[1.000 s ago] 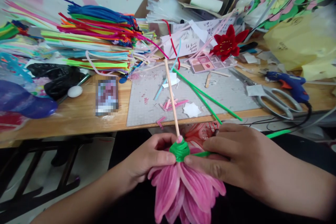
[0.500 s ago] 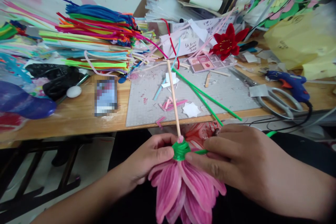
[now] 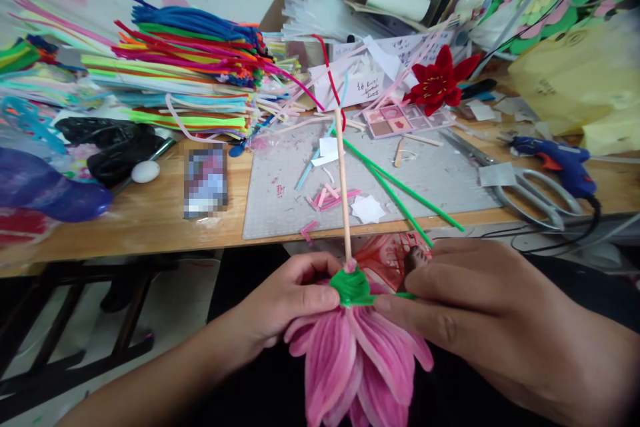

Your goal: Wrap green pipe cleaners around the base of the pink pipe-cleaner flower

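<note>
A pink flower (image 3: 330, 367) of fuzzy pipe-cleaner petals hangs head down in front of me, its wooden stick stem (image 3: 343, 193) pointing up toward the table. Green pipe cleaner is wound into a collar (image 3: 351, 285) at the flower's base. My left hand (image 3: 295, 300) is closed on this base, thumb pressed against the green winding. To the right of it, my right hand (image 3: 465, 307) pinches the loose length of green pipe cleaner (image 3: 395, 296), which runs taut from the collar. Part of the fingers behind the flower is hidden.
On the table, a grey cutting mat (image 3: 280, 213) carries two green pipe cleaners (image 3: 395, 183), pink scraps (image 3: 333, 199) and a white paper star (image 3: 369, 209). Scissors (image 3: 535, 193) and a blue glue gun (image 3: 555, 153) lie right. Pipe-cleaner bundles (image 3: 185, 73) are stacked left; a red flower (image 3: 440, 80) sits behind.
My right hand has shifted a little to the right, away from the collar, and more of the green strand shows between it and the flower. My left hand keeps its grip.
</note>
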Demonstrator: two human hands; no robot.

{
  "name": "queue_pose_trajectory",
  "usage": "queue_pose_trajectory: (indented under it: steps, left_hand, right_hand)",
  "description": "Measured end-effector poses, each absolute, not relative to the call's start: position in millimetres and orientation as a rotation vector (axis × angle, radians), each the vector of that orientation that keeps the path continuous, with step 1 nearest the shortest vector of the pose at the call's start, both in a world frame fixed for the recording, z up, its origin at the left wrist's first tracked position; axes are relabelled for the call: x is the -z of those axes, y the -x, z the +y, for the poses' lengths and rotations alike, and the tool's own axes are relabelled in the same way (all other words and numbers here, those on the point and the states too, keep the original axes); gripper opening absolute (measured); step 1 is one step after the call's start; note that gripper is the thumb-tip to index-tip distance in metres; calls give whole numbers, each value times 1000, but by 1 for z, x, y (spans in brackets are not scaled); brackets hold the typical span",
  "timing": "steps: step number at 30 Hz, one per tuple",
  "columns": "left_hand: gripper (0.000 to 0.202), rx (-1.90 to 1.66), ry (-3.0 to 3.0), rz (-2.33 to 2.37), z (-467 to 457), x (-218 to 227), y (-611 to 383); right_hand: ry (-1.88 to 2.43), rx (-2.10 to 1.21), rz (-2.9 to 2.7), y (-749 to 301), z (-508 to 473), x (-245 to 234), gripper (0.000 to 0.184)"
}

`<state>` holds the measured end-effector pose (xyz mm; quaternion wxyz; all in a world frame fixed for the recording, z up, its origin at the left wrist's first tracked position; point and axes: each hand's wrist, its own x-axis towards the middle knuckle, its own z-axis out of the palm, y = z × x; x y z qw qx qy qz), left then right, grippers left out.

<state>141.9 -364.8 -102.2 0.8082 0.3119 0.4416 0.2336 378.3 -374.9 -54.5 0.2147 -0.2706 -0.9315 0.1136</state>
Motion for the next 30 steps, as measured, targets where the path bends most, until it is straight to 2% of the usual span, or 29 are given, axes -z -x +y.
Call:
queue_pose_trajectory:
  steps: [5,11,21,30]
  left_hand:
    - [47,-519,-686,924,-365,105,-141]
    - [42,-504,-719,881,-363,104,-142]
    - [47,-492,-707,884,-364,102,-142]
    - [47,-483,-677,895,-365,98,-143]
  right_hand:
    - [777,-443,-2599,-382,-378,58,25]
    - [741,-463,-2640,-376,-373,51,23]
    - [741,-486,-2770,-375,-373,47,18]
    - [698,-339,-2827,-373,-372,43,18]
